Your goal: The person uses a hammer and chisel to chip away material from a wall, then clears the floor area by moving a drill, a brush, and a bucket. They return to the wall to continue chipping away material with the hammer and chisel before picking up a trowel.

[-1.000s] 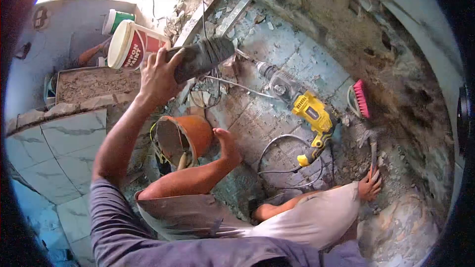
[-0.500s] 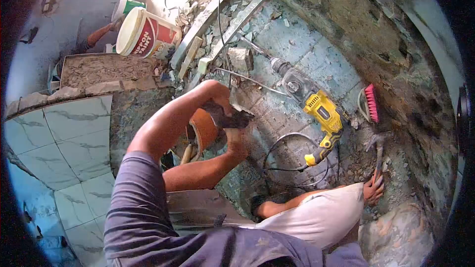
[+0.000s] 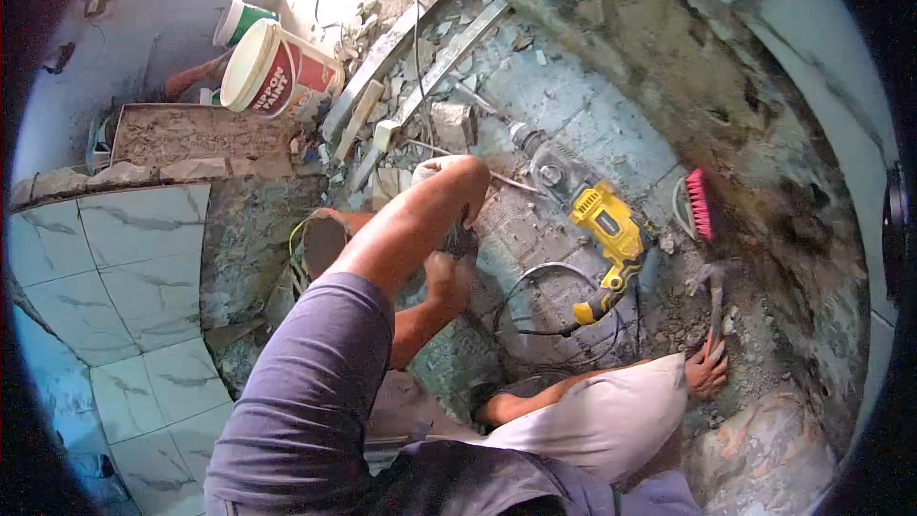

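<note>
Down from beside the paint bucket (image 3: 291, 76), the left hand (image 3: 472, 207) is now at the dark shoe (image 3: 461, 242) by the foot (image 3: 443, 277); its grip is too hidden to tell. The right hand (image 3: 707, 371) holds a hammer (image 3: 716, 301) near the pink brush (image 3: 699, 204).

The slim grey hammer (image 3: 716, 301) has an orangey lower handle (image 3: 711, 338). Chunky plastic power drill (image 3: 608, 223) is loud yellow and black, square tiles (image 3: 158, 220) are white with grey marbling.

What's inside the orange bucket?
A dull grey-brown surface shows in the bucket; whether that's filling or dirty wall, I can't tell. The left arm covers the rest.
</note>
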Motion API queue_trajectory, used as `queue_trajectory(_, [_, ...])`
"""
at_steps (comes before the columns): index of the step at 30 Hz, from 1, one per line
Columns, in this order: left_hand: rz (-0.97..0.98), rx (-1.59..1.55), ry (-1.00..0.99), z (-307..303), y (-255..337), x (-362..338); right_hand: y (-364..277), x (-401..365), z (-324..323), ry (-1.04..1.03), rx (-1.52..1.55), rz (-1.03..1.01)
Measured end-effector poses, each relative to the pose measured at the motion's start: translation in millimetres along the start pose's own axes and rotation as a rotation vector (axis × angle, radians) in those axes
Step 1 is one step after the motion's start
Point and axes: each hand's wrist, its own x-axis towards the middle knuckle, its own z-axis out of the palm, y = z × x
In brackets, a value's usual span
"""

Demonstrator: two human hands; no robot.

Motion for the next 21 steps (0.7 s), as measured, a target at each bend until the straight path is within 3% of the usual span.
queue_trajectory(2, [-0.007,-0.052,-0.015,3.4,4.0,-2.9,-1.5,-4.4,-7.5,-0.235,0.044,0.082])
queue_trajectory(3, [0.125,-0.044,0.181,6.6,-2.3,-17.3,-0.5,-4.2,-7.0,-0.276,0.043,0.098])
queue_trajectory(4, [0.116,-0.037,0.192,6.2,-11.3,-14.6,0.3,-5.5,-7.1,-0.320,0.043,0.115])
queue_trajectory(6, [0.505,-0.265,0.901,2.7,-31.8,-1.1,1.8,-5.0,-7.2,-0.253,0.110,0.099])
queue_trajectory(7, [0.495,-0.346,0.985,8.0,-46.8,-32.6,1.9,-2.6,-9.3,-0.183,0.176,0.070])
queue_trajectory(8, [0.558,-0.449,1.328,16.2,-62.7,-19.5,1.7,-0.5,-13.7,-0.175,0.181,0.084])
queue_trajectory(9, [0.638,-0.674,1.318,43.9,-81.2,-64.0,-1.0,2.5,-20.7,-0.226,0.142,0.105])
queue_trajectory(11, [0.669,-0.400,1.567,77.3,-118.6,-68.0,-0.7,3.8,-19.3,-0.224,0.135,0.098])
queue_trajectory(13, [0.551,-0.505,1.353,125.1,-137.6,-108.7,-2.1,4.5,-21.4,-0.235,0.128,0.115])
queue_trajectory(16, [0.550,-0.645,1.309,189.8,-150.0,-98.3,-0.7,7.4,-31.3,-0.264,0.103,0.105])
queue_trajectory(17, [0.574,-0.722,1.343,210.2,-151.0,-65.3,-0.4,7.7,-30.6,-0.261,0.105,0.095])
queue_trajectory(18, [0.564,-0.616,1.289,227.4,-151.3,-60.0,1.5,6.9,-30.4,-0.258,0.108,0.081])
queue_trajectory(19, [0.563,-0.808,1.154,240.4,-138.5,-74.9,2.3,7.1,-30.5,-0.254,0.110,0.089])
queue_trajectory(21, [0.521,-0.906,1.054,248.5,-105.3,-35.1,0.2,8.0,-32.0,-0.303,0.094,0.110])
